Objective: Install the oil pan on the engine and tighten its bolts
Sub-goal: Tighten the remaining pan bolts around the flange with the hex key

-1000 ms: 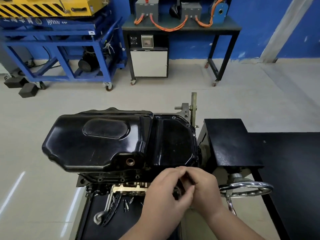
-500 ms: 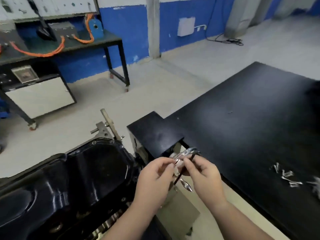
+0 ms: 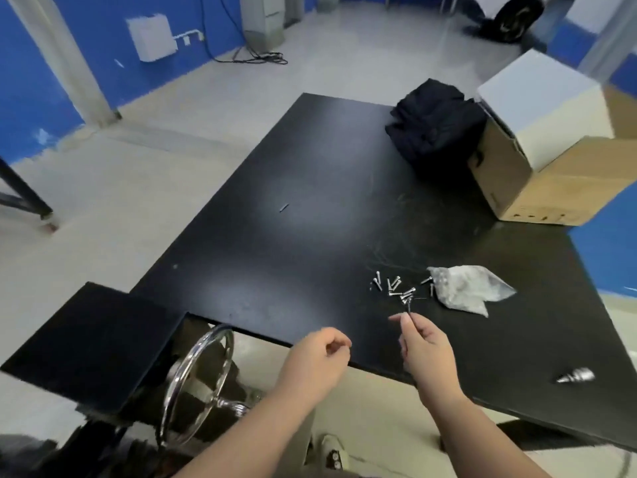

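The bolts (image 3: 394, 288) lie in a loose scatter on the black table (image 3: 310, 236), towards its near right part, shiny and pointing every which way. Just on the near side of the bolts, the right hand (image 3: 425, 350) pinches a thin dark piece (image 3: 409, 307) between thumb and forefinger, its far end reaching the closest bolts; it is too small to say whether it is itself a bolt. Left of the bolts and nearer the viewer, over the table's edge, the left hand (image 3: 319, 360) has its fingers curled in towards the thumb, and whether they hold anything cannot be told. Just right of the bolts lies a crumpled clear plastic bag (image 3: 465, 291). Well right of the bolts and nearer, a small silvery part (image 3: 575, 376) rests on the table, blurred. Far beyond the bolts sit a cardboard box (image 3: 558, 181) and, touching its left side, a heap of black cloth (image 3: 434, 125). Far left of the bolts, below table level, stands a chrome handwheel (image 3: 196, 381).
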